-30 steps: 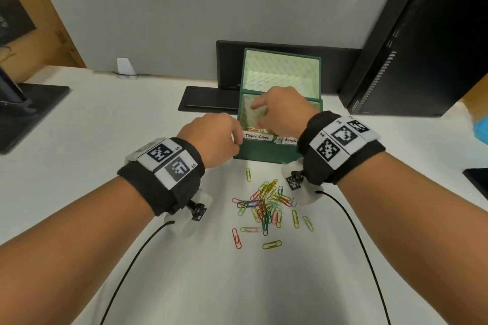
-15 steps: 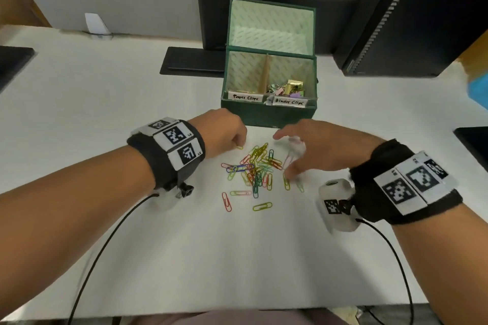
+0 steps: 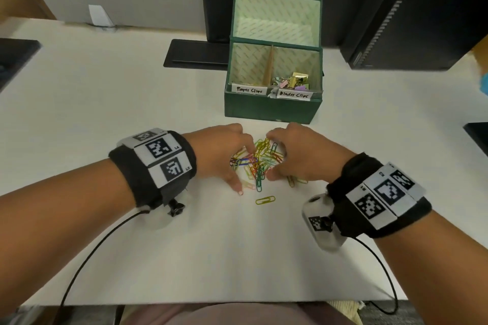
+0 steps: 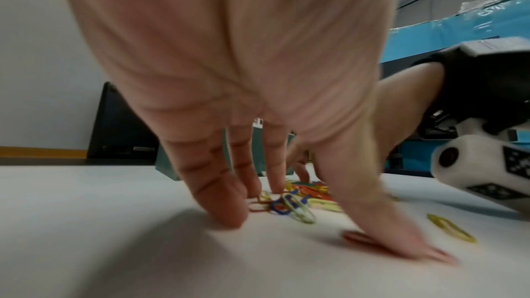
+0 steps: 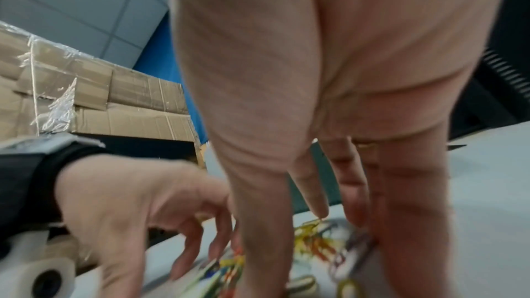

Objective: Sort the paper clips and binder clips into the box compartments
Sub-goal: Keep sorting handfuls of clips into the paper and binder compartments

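Paper clips, assorted colours, lie in a loose pile on the white desk, near the middle and a little toward the front edge, just in front of the box.

Left hand: at the left side of the pile, fingers spread and fairly straight, fingertips pressed to the desk among the clips, thumb flat on the surface over a red clip. Nothing is gripped.

Single yellow clip: lies apart, just in front of the pile.

Right hand: at the right side of the pile, fingers pointing down onto the clips, thumb reaching in toward the left hand. Relaxed, with no clip pinched as far as the blurred wrist view shows.

Green box: stands behind the pile, toward the back edge, lid upright and open. Left compartment, labelled "Paper Clips"; its floor is hidden behind the front wall. Right compartment, labelled "Binder Clips", holds the binder clips, gold, pink and purple among them.

Black computer tower: far right corner.
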